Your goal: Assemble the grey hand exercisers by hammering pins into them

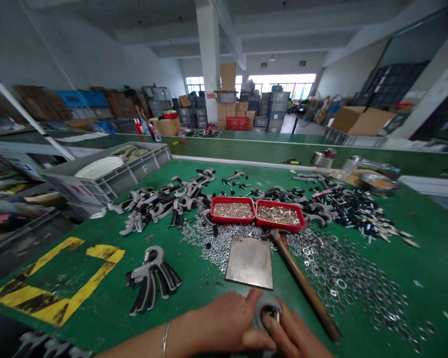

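Both hands meet at the bottom edge of the green table (pixel 97 298). My left hand (pixel 224 323) is closed around a grey hand-grip part (pixel 268 309), thumb pressed along its side. My right hand (pixel 294 338) pinches the same part from the right, fingers closed over its metal spring coil. Just beyond them lies a flat steel plate (pixel 250 262). A wooden-handled hammer (pixel 302 283) lies to the right of the plate. Two or three finished hand grippers (pixel 153 278) lie to the left.
Two red trays (pixel 256 203) of small metal parts sit mid-table amid scattered washers (pixel 339 273). Piles of grey and black grip handles (pixel 164 204) and black pieces (pixel 354 209) lie behind. A grey crate (pixel 134 171) stands at left. Yellow tape (pixel 59 288) marks the near left.
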Demonstrator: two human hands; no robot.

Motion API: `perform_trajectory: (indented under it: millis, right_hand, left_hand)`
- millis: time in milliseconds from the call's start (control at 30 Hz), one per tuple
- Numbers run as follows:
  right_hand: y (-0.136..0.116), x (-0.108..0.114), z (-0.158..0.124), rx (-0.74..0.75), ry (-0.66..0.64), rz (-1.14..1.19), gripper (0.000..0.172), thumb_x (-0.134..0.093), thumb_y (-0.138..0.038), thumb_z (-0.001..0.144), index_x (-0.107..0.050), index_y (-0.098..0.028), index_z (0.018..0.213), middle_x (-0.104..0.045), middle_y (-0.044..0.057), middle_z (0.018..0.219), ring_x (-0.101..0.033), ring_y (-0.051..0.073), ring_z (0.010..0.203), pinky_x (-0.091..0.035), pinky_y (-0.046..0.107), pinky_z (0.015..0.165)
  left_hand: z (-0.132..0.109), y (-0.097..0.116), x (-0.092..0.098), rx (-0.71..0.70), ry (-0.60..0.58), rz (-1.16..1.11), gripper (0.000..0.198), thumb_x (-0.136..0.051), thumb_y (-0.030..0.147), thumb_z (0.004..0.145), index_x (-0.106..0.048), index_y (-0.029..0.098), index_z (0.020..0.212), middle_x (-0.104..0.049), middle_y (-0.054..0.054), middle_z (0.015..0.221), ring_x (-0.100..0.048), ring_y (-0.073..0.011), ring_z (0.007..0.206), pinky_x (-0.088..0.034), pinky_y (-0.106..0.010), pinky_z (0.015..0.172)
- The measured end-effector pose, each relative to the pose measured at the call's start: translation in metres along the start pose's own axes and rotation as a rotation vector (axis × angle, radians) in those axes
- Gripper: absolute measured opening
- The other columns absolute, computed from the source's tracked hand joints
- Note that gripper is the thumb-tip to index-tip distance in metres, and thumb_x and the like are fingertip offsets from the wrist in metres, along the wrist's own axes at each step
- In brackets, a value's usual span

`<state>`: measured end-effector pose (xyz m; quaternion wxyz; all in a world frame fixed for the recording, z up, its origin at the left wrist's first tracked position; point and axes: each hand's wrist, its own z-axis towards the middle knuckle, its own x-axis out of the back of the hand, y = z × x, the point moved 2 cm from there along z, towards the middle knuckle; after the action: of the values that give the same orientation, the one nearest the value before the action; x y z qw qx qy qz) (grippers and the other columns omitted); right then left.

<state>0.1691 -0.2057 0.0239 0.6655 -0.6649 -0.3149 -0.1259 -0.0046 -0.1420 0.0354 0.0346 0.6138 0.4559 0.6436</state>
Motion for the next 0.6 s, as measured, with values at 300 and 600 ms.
perform_trajectory:
  millis: [300,600]
  right_hand:
    - [0.04,0.125,0.145,0.016,0.284,-0.607,0.025,-0.05,-0.03,0.094,-0.073,-0.019,0.093,-0.07,0.011,0.097,-0.06,0.026,0.099,-0.044,0.037,0.09]
    - [0.091,0.139,0.239,-0.113,0.31,-0.724,0.007,-0.065,-0.019,0.081,-0.071,-0.018,0.081,-0.071,0.012,0.095,-0.055,0.028,0.106,-0.044,0.034,0.081]
  left_hand:
    - [0.095,-0.067,0.081,0.109,0.058,0.445,0.043,-0.059,0.056,0.086,-0.07,0.015,0.095,-0.074,-0.014,0.089,-0.071,-0.0312,0.081,-0.053,-0.035,0.07]
    - [0.218,-0.065,0.123,-0.001,0.251,0.518,0.019,-0.053,0.013,0.09,-0.072,0.013,0.087,-0.073,-0.018,0.093,-0.068,-0.0288,0.093,-0.048,-0.039,0.086]
